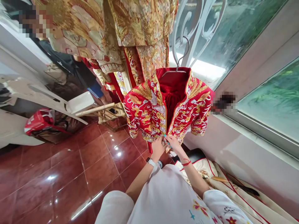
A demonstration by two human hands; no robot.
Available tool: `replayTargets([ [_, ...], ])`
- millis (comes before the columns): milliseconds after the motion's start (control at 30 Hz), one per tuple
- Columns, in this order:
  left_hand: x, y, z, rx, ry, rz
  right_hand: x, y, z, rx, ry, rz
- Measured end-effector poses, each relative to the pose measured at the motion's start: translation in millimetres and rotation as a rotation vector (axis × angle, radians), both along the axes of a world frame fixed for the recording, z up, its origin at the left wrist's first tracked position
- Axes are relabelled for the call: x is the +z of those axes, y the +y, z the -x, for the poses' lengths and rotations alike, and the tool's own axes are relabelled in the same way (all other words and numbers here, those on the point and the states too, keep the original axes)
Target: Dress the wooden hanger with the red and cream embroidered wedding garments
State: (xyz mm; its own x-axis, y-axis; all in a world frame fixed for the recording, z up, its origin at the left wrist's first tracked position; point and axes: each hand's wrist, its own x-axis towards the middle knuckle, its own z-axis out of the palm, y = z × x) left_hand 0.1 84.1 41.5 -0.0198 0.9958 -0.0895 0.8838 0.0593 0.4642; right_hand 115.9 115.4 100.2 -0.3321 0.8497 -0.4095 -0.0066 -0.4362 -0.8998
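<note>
A red embroidered jacket (148,109) with gold and silver patterns hangs in front of me on a metal hanger (177,63). Its stand-up collar and upper front gape, showing the red lining (172,90). My left hand (158,145) is closed on the lower left front edge of the jacket. Close beside it, my right hand (173,143) pinches the facing edge near the hem, fingertips almost touching the left ones. The small fastening between the fingers is too small to make out.
More gold embroidered garments (142,28) hang behind the jacket. A bamboo stool (105,113) and a white chair (79,101) stand to the left on the red tile floor (98,161). Cream fabric with red piping (233,189) lies at lower right, below the window (275,99).
</note>
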Motion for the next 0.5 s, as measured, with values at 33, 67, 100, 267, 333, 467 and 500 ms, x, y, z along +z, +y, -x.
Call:
replayTargets([
  [33,5.0,5.5,-1.0,0.008,0.002,-0.024,-1.7,-3.2,3.5,-0.011,0.008,0.010],
  [67,9.0,10.6,-2.2,0.005,0.009,-0.032,-2.6,-5.0,5.8,-0.021,0.018,0.018],
  [100,11.7,14.8,-3.6,-0.008,0.014,-0.031,-2.0,-5.0,6.8,-0.027,0.030,0.022],
  [267,10.7,20.7,-9.5,-0.061,-0.004,-0.072,40.7,22.3,-1.5,-0.027,0.098,-0.010],
  [333,9.3,21.8,-10.7,-0.046,0.000,-0.078,76.7,41.1,-3.6,-0.027,0.152,-0.085],
  [467,10.5,31.3,-13.5,-0.036,-0.039,-0.062,149.6,74.1,8.0,-0.041,0.252,-0.294],
  [500,11.7,33.8,-14.0,-0.030,-0.052,-0.061,161.9,78.7,12.0,-0.047,0.258,-0.333],
])
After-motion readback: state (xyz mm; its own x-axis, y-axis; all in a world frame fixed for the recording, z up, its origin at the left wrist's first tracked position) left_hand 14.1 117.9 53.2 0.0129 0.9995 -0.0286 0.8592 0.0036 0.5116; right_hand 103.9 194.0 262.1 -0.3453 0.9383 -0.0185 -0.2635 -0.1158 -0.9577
